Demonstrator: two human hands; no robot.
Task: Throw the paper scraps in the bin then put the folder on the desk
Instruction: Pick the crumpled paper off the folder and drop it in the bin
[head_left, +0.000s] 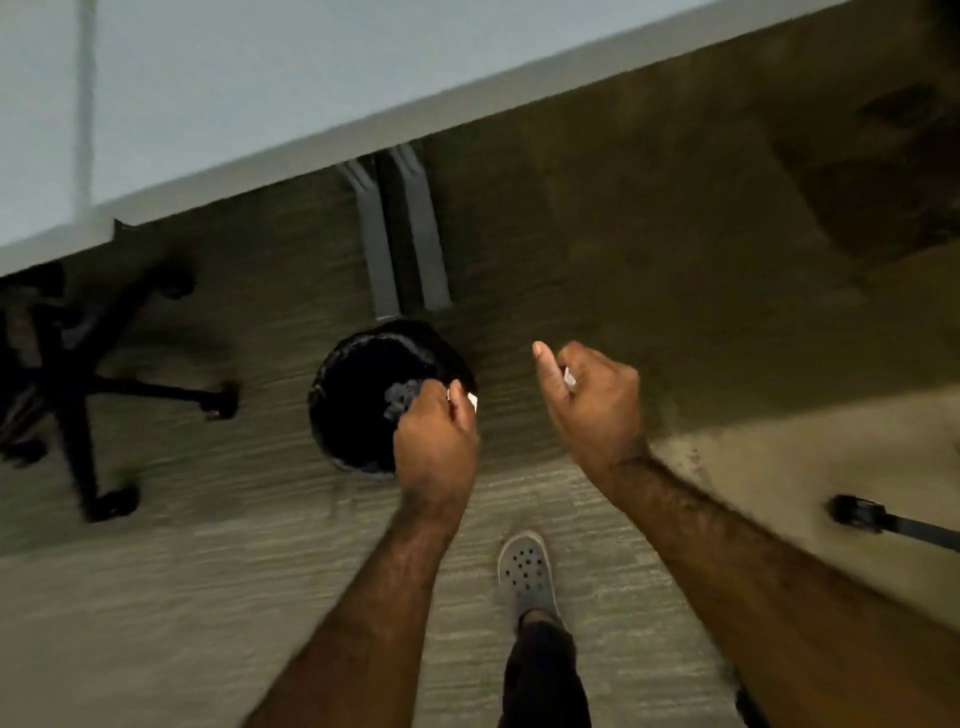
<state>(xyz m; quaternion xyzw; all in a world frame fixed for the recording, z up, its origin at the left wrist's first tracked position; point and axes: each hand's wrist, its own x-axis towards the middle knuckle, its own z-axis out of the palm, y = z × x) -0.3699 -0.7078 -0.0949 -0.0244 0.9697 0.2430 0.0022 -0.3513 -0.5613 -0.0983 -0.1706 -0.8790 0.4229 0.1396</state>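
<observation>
— Where are the scraps?

— Split between both hands. The left hand (436, 431) is curled shut on a white scrap (471, 401) that pokes out past the knuckles. The right hand (592, 400) is fisted on another scrap (570, 378), a white corner showing just beside the raised thumb.

— And the bin?

— The bin (358, 395) is round and black, standing on the floor (208, 597) just ahead of the person. The left hand hangs over its right rim, so that scrap sits right at the bin's edge. Inside there is a pale grey crumpled lump (401, 397), close to the left fingers — too blurred to say what it is. The right hand is off to the right of the bin, over bare floor, apart from it.

— What is around that?

— Two grey legs (405, 244) run down from under the bench (260, 119) and end just behind the bin. The bench is a pale slab across the upper left, its edge running diagonally. To the left stands the black star base of a chair (83, 384), with castors on the floor. At the right edge, a black castor (857, 512) on a dark bar comes in. Below the hands, one foot in a grey perforated shoe (527, 571) is planted on the floor, with a dark trouser leg above it.

— The folder?

— Not in view.
</observation>
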